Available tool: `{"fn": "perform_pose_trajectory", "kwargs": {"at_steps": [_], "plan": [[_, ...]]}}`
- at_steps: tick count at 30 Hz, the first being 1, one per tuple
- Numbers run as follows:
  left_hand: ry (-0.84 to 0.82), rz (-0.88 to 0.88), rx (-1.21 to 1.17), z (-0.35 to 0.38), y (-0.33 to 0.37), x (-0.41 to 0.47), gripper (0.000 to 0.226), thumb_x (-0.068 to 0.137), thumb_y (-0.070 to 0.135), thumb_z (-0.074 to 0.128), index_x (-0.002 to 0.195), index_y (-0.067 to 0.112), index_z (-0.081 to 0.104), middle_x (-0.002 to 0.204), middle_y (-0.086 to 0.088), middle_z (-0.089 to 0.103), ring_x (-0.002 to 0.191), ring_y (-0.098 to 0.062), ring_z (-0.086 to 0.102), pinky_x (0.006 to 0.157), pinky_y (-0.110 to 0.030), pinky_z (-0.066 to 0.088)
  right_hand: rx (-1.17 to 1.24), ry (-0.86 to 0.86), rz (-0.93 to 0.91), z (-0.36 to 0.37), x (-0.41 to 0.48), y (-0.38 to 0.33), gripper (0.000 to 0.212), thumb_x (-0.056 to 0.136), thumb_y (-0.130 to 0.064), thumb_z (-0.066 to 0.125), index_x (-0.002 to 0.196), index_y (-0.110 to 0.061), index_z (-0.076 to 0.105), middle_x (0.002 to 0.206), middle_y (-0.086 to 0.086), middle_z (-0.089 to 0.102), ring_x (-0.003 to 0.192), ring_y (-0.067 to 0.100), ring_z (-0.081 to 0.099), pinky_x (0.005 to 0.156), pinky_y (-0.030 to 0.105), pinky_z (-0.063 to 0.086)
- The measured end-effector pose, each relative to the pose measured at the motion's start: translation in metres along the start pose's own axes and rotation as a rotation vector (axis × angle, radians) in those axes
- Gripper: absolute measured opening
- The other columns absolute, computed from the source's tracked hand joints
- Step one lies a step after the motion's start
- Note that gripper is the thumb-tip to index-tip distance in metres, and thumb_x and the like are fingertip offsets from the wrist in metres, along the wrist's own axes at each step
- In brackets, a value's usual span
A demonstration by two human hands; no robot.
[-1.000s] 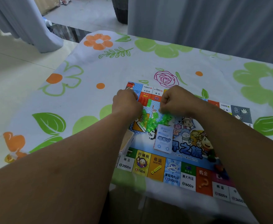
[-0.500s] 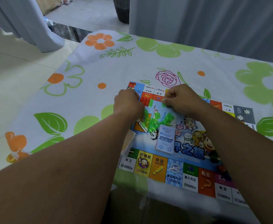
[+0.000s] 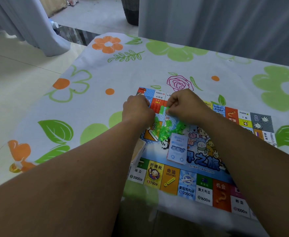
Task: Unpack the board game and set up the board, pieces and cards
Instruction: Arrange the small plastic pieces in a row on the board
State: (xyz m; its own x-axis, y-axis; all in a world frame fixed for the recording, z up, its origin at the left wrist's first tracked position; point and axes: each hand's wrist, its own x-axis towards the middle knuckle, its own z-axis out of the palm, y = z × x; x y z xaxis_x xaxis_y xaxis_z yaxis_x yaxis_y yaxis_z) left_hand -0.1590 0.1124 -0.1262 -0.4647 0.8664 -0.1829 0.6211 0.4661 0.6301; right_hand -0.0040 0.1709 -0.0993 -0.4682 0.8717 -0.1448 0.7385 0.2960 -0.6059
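A colourful game board (image 3: 188, 182) lies flat on the flowered tablecloth. A heap of green plastic pieces (image 3: 167, 129) sits on its far-left part. My right hand (image 3: 186, 105) pinches one green piece (image 3: 167, 109) near the board's far edge, beside another green piece (image 3: 161, 109) standing upright. My left hand (image 3: 136, 110) is curled at the board's left side; what its fingers hold is hidden. A blue card stack (image 3: 177, 148) lies mid-board. A yellow card stack (image 3: 137, 149) shows partly under my left forearm.
The table (image 3: 92, 103) under a white cloth with green and orange flowers stretches far and left of the board. Its left edge drops to a tiled floor (image 3: 12, 69). Grey curtains (image 3: 217, 23) hang behind the far edge.
My right hand has moved up from the green heap toward the board's far edge, carrying a green piece. My left hand stayed almost still.
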Motion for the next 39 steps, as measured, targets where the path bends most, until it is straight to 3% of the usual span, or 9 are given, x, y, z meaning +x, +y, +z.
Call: {"fn": "perform_pose_trajectory", "kwargs": {"at_steps": [6,15,31,39], "plan": [[-0.009,0.011,0.000,-0.0014,0.0006,-0.0006,0.022,0.082,0.021,0.076,0.100,0.022,0.065,0.121,-0.009,0.060,0.108,-0.028,0.060,0.091,-0.044,0.055,0.003,0.008,0.009,0.0047,0.0021,0.0012,0.009,0.082,-0.008,0.076,0.090,-0.010,0.072,0.086,0.004,0.070,0.088,0.025,0.068,0.084,0.047,0.057],[-0.004,0.019,0.004,-0.0012,0.0014,-0.0007,0.025,0.084,0.022,0.076,0.108,0.021,0.069,0.123,-0.009,0.060,0.109,-0.028,0.061,0.091,-0.043,0.056,0.011,0.023,0.022,0.0062,0.0034,0.0017,0.009,0.083,-0.007,0.073,0.092,-0.010,0.072,0.092,0.007,0.071,0.092,0.027,0.069,0.085,0.048,0.057],[-0.009,0.012,-0.002,0.0002,0.0002,0.0005,0.028,0.083,0.023,0.077,0.109,0.023,0.068,0.123,-0.009,0.060,0.110,-0.028,0.060,0.091,-0.045,0.056,0.032,0.039,0.041,0.0065,-0.0002,0.0002,0.013,0.081,-0.019,0.083,0.085,-0.013,0.072,0.080,0.001,0.071,0.080,0.017,0.068,0.081,0.043,0.058],[-0.008,0.008,-0.005,0.0001,-0.0002,0.0012,0.027,0.083,0.023,0.076,0.109,0.024,0.068,0.125,-0.008,0.059,0.111,-0.029,0.059,0.093,-0.045,0.055,0.028,-0.011,0.027,0.0010,0.0003,0.0029,0.012,0.082,-0.001,0.072,0.090,-0.010,0.072,0.089,0.008,0.071,0.089,0.027,0.070,0.082,0.048,0.059]]}}
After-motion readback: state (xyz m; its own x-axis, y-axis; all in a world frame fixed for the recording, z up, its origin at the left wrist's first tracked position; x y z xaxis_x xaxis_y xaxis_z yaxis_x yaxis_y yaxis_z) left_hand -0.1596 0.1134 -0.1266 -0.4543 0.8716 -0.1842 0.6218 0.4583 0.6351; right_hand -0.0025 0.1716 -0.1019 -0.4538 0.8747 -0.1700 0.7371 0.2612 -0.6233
